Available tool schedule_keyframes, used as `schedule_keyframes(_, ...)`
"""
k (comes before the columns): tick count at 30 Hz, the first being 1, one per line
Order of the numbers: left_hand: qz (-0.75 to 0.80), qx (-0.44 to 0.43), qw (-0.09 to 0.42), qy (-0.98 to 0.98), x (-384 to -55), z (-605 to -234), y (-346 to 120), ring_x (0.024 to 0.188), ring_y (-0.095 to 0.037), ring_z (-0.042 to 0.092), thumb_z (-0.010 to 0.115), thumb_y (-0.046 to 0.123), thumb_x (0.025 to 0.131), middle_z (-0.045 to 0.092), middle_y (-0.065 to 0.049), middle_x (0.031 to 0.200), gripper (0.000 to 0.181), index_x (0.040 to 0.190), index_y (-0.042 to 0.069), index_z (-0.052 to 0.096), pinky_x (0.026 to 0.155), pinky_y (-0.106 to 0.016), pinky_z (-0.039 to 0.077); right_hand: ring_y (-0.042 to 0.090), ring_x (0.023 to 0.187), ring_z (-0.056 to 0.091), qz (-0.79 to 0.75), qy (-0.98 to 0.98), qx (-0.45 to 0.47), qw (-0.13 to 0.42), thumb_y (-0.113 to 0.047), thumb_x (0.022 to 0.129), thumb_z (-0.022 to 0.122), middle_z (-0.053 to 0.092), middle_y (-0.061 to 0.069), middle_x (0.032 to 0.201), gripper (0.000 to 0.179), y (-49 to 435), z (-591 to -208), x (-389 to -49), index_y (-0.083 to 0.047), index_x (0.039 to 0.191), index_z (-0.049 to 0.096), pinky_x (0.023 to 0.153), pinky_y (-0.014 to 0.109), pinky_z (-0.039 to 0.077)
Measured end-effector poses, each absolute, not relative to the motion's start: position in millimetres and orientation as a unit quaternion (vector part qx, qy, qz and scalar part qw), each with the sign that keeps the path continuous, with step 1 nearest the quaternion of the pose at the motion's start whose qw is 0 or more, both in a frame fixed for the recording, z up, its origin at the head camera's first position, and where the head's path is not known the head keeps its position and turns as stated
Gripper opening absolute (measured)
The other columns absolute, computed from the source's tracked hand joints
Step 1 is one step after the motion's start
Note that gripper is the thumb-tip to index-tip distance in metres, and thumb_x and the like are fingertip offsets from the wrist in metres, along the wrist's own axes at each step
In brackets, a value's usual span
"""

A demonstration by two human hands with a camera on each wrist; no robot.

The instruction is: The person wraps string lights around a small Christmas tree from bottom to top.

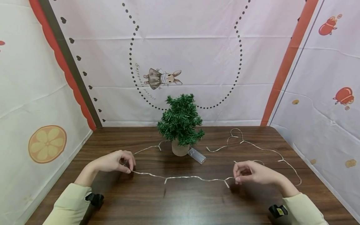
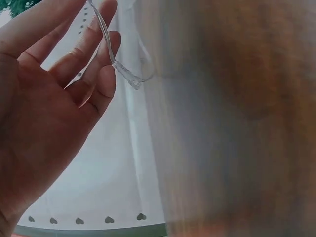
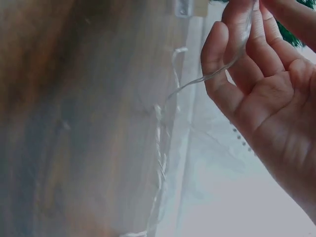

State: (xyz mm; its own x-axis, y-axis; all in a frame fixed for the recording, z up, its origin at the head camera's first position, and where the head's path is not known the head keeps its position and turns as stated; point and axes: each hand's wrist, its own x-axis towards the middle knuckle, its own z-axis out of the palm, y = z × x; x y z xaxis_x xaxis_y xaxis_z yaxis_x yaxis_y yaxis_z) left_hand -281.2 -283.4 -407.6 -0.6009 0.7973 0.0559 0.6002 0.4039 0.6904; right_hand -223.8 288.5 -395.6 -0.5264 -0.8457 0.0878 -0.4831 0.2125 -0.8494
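Note:
A clear string light (image 1: pixel 191 177) stretches between both hands, low over the front of the table, with small bulbs along it. My left hand (image 1: pixel 119 161) pinches it between thumb and fingertips at the left end of this stretch. On the other side, my right hand (image 1: pixel 251 172) pinches the string the same way. Behind the stretch stands a small green artificial Christmas tree (image 1: pixel 181 120) in a pale round base (image 1: pixel 180 148). Against the base lies a clear battery box (image 1: pixel 197 155). In the right wrist view, more of the string light (image 3: pixel 160 153) trails away past the fingers.
Loose string light (image 1: pixel 262 148) curves over the right side of the brown wooden table (image 1: pixel 135 200). Another length (image 1: pixel 146 149) runs from the left hand toward the tree's base. Printed cloth (image 1: pixel 182 50) hangs behind the table and along both sides.

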Motion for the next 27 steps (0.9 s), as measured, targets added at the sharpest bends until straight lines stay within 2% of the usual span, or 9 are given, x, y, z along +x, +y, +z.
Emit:
schedule_keyframes(4,0.348,0.411,0.133,0.832,-281,-400,-283,0.087,-0.018,0.054,0.070,0.009,0.085,0.063,-0.012,0.103,0.007,0.089,0.015,0.068,0.065,-0.027,0.047,0.006,0.079,0.062,-0.454,0.751,-0.443,0.184,0.003,0.091,0.057,0.063,0.015,0.082,0.010,295,-389,-224,-0.005,0.097,0.054,0.068,0.028,0.054)
schedule_keyframes(7,0.349,0.400,0.121,0.838,-280,-394,-281,0.086,-0.018,0.054,0.069,0.009,0.086,0.064,-0.012,0.102,0.009,0.089,0.017,0.067,0.068,-0.027,0.048,0.012,0.078,0.062,-0.467,0.740,-0.450,0.177,0.005,0.091,0.056,0.061,0.017,0.083,0.011,300,-386,-226,-0.004,0.098,0.053,0.066,0.031,0.053)
schedule_keyframes(11,0.344,0.395,0.105,0.845,-280,-386,-278,0.089,-0.014,0.055,0.068,0.011,0.088,0.066,-0.001,0.097,0.010,0.090,0.020,0.065,0.077,-0.027,0.048,0.021,0.082,0.064,-0.483,0.745,-0.426,0.175,0.006,0.092,0.052,0.062,0.019,0.085,0.008,306,-381,-225,0.001,0.099,0.053,0.069,0.033,0.054)
schedule_keyframes(15,0.357,0.405,0.099,0.836,-281,-378,-275,0.086,-0.012,0.060,0.065,0.011,0.090,0.065,0.001,0.089,0.007,0.091,0.018,0.063,0.081,-0.028,0.050,0.018,0.085,0.066,-0.495,0.766,-0.369,0.176,0.003,0.093,0.054,0.064,0.010,0.087,0.005,310,-373,-221,0.000,0.098,0.053,0.073,0.033,0.054)
schedule_keyframes(19,0.378,0.411,0.095,0.825,-283,-371,-272,0.084,-0.013,0.062,0.063,0.014,0.091,0.064,-0.004,0.087,0.003,0.093,0.014,0.061,0.080,-0.028,0.052,0.016,0.086,0.065,-0.508,0.776,-0.334,0.166,-0.002,0.094,0.055,0.065,0.006,0.088,0.004,313,-367,-218,-0.001,0.097,0.053,0.075,0.031,0.054)
schedule_keyframes(23,0.391,0.399,0.091,0.824,-284,-365,-269,0.082,-0.015,0.061,0.063,0.014,0.092,0.063,-0.007,0.087,0.005,0.094,0.012,0.059,0.074,-0.029,0.053,0.016,0.084,0.064,-0.507,0.776,-0.350,0.137,0.002,0.094,0.051,0.064,0.005,0.087,0.003,316,-362,-218,0.000,0.097,0.052,0.075,0.030,0.054)
schedule_keyframes(27,0.391,0.388,0.069,0.832,-285,-361,-266,0.081,-0.016,0.062,0.063,0.015,0.092,0.064,-0.004,0.088,0.004,0.094,0.015,0.060,0.072,-0.028,0.052,0.013,0.081,0.065,-0.495,0.785,-0.358,0.103,0.004,0.094,0.051,0.063,0.002,0.084,0.006,321,-360,-220,-0.001,0.096,0.052,0.072,0.028,0.054)
